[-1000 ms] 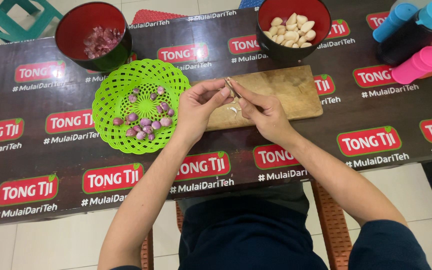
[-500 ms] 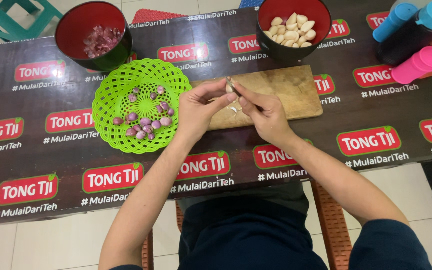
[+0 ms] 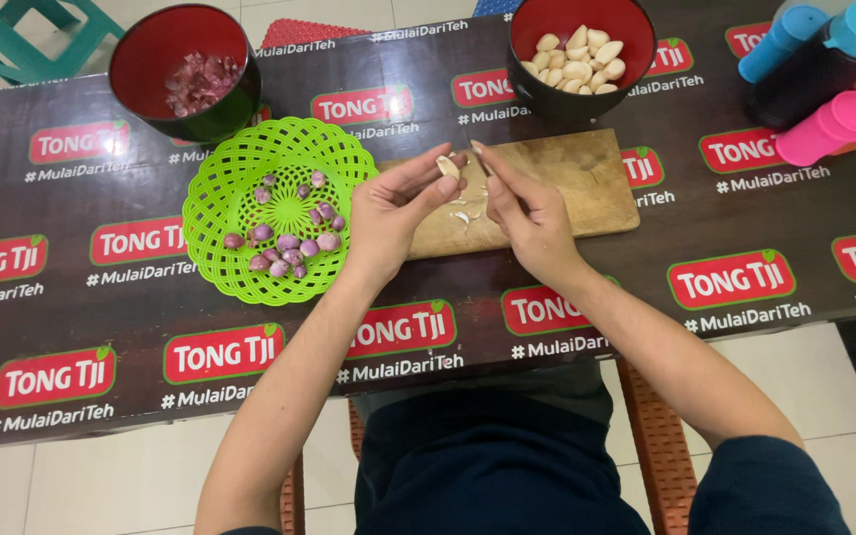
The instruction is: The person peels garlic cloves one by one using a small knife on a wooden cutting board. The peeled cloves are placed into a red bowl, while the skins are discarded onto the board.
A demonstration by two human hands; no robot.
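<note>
My left hand (image 3: 393, 210) pinches a pale garlic clove (image 3: 447, 166) between thumb and fingertips over the left part of a wooden cutting board (image 3: 567, 183). My right hand (image 3: 525, 208) is closed around a small knife whose blade (image 3: 479, 159) touches the clove. Bits of garlic skin (image 3: 464, 214) lie on the board under the hands. A black bowl with a red inside (image 3: 581, 50) behind the board holds several peeled garlic cloves.
A green plastic basket (image 3: 279, 208) with several small shallots sits left of the board. A second red-lined bowl (image 3: 185, 69) at the back left holds reddish peelings. Blue and pink capped bottles (image 3: 824, 69) stand at the back right. The table edge runs close to my body.
Both hands stayed over the board's left end; the clove has turned in my left fingers and now shows more clearly between thumb and fingertips, with the knife still against it.
</note>
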